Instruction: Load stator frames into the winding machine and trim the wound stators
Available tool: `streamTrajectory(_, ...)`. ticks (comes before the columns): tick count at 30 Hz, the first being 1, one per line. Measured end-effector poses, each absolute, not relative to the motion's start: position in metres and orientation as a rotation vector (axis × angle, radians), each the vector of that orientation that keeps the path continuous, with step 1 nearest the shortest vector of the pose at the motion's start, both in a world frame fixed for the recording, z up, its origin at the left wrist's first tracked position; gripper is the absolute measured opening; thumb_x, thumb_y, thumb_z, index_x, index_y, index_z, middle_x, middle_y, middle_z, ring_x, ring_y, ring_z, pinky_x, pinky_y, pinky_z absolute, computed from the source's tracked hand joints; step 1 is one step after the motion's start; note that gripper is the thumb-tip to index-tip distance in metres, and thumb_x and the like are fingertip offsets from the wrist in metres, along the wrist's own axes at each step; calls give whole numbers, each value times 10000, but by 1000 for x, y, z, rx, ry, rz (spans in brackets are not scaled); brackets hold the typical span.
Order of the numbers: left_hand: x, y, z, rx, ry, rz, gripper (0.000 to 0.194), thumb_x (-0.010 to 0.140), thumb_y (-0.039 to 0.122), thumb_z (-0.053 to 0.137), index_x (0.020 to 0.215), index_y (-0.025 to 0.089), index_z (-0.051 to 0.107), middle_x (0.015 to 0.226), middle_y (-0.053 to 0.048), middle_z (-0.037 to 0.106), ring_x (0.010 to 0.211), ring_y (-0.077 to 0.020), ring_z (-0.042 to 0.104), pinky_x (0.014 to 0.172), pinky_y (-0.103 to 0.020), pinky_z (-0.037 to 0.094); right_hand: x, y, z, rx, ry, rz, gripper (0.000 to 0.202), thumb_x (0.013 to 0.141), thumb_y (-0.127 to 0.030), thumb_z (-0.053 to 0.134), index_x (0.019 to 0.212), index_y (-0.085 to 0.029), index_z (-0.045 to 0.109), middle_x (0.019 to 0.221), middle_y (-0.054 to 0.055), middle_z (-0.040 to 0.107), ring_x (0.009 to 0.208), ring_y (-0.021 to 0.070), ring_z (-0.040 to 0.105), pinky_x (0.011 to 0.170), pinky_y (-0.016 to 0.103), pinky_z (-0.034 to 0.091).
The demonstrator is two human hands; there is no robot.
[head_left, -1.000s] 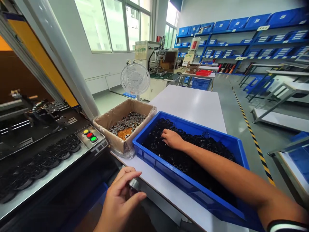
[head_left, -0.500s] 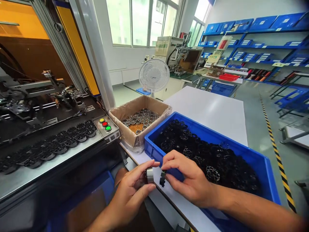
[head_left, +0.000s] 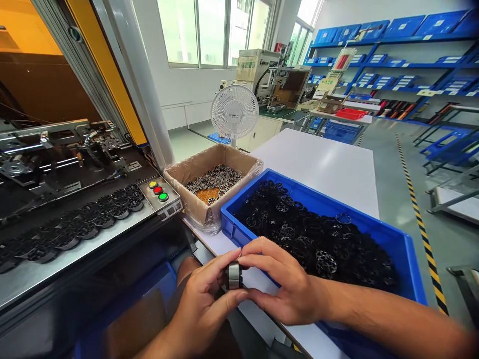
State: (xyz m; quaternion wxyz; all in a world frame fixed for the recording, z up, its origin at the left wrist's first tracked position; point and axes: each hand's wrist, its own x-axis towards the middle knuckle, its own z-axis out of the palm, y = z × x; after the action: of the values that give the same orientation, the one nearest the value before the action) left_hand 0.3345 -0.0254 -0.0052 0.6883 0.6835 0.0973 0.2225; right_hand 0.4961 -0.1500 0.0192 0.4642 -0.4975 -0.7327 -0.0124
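In front of me, my left hand (head_left: 202, 296) is closed round a silver metal ring (head_left: 233, 276), gripped between fingers and thumb. A thin black toothed plastic piece (head_left: 241, 277) sits against the ring's right side. My right hand (head_left: 282, 281) pinches that piece at top and bottom, its fingertips meeting those of the left. The ring's far side is hidden by my fingers. Just beyond my right hand stands a blue bin (head_left: 415, 264) heaped with black round plastic parts (head_left: 299, 219).
A plastic-lined cardboard box (head_left: 183, 197) holds metallic-looking round parts. Rows of black round assemblies (head_left: 86, 227) lie on the machine's ledge at left, by a button panel (head_left: 164, 199). A white fan (head_left: 235, 112) stands behind the box. The white table (head_left: 318, 154) extends beyond the bin.
My right hand has moved left, bringing the black piece from a small gap away up against the metal ring. The view has shifted slightly.
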Motion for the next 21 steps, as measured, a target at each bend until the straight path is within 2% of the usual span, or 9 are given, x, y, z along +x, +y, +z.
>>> streamTrajectory(4,334,-24,-7,1554,235,488,484,794,240,771,1256,334,665,1246,-7,720,1112,-210,688,944,-222,534,498,-148,17,-1236,-1827,-169,417,855,-77,638,1259,-116,542,1062,144,626,979,212,607,826,370,574)
streamTrajectory(8,334,-26,-13,1586,218,456,531,806,268,763,1315,311,621,1261,-16,713,1127,-213,682,958,-224,529,500,-149,15,-1216,-1866,-277,364,866,-83,640,1225,-83,575,1009,142,634,948,210,611,804,357,572)
streamTrajectory(10,334,-29,-18,1594,196,453,559,853,276,713,1387,306,550,1367,-23,643,1239,-221,614,1044,-250,483,501,-149,14,-1215,-1916,-318,326,873,-91,630,1194,-60,590,1014,156,644,957,224,616,803,374,569)
streamTrajectory(14,332,-34,-26,1597,147,420,555,972,258,531,1501,312,368,1566,-8,411,1451,-205,352,1195,-308,302,502,-149,11,-1216,-1962,-362,314,864,-125,662,1163,-54,600,991,157,657,981,248,630,809,405,564)
streamTrajectory(18,329,-31,-25,1658,97,383,625,1005,220,443,1548,384,179,1631,24,267,1492,-196,244,1203,-338,289,506,-149,17,-1259,-1850,-62,443,874,-248,693,1268,-83,572,1116,174,612,1033,234,598,894,419,550)
streamTrajectory(21,325,-28,-22,1737,29,384,706,999,183,447,1549,429,81,1641,36,240,1496,-196,237,1215,-356,257,507,-149,23,-1326,-1813,171,382,904,-265,658,1245,-96,620,1218,189,561,1140,240,552,993,427,504)
